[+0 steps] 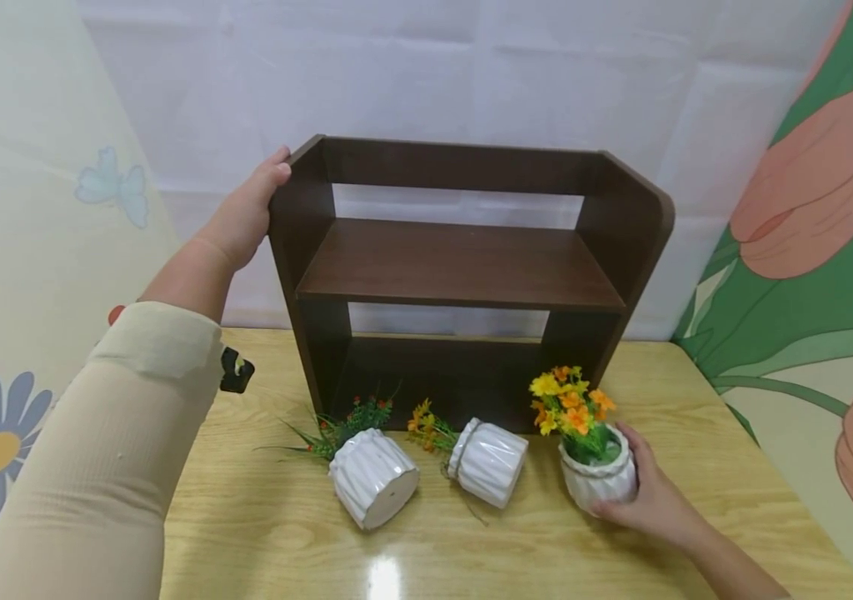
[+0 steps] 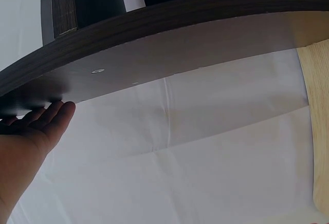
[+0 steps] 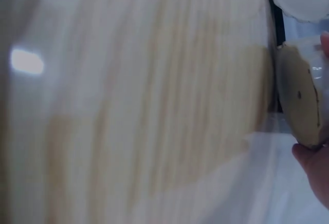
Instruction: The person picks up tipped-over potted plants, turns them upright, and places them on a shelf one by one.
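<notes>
Beige sleeve (image 1: 100,467) foremost, left hand (image 1: 246,207) touches shelf (image 1: 464,262), right hand (image 1: 655,496) grips flowerpot (image 1: 595,483)

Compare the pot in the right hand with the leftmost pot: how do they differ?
The held pot is roughly upright, while the leftmost pot lies tipped, its base showing. The right hand grips the held pot; no hand touches the leftmost pot. The held pot carries yellow and orange flowers, the leftmost pot small red flowers. Both are white and ribbed.
</notes>
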A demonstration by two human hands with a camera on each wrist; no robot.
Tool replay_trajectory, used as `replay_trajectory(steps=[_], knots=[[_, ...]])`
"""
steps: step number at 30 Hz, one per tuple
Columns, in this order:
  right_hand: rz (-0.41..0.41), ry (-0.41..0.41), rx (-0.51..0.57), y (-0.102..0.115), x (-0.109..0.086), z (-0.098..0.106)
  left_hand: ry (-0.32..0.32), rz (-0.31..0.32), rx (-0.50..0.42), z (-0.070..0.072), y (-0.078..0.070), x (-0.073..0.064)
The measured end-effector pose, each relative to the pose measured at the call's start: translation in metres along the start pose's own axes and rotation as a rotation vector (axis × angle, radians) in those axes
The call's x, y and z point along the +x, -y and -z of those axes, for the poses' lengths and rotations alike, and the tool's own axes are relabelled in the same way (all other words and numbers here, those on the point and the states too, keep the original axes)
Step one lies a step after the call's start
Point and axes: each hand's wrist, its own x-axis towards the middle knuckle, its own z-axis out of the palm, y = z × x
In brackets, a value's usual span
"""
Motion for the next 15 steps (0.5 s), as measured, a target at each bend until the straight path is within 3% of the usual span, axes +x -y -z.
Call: replay_trajectory(steps=[6,15], knots=[[0.019,-0.04,0.045,0.002,0.003,-0.012,0.006,-0.002,0.001,0.0,0.0,0.0],[-0.082,-0.13,0.191,0.013,0.0,-0.038,0.008,0.005,0.003,-0.001,-0.001,-0.002]])
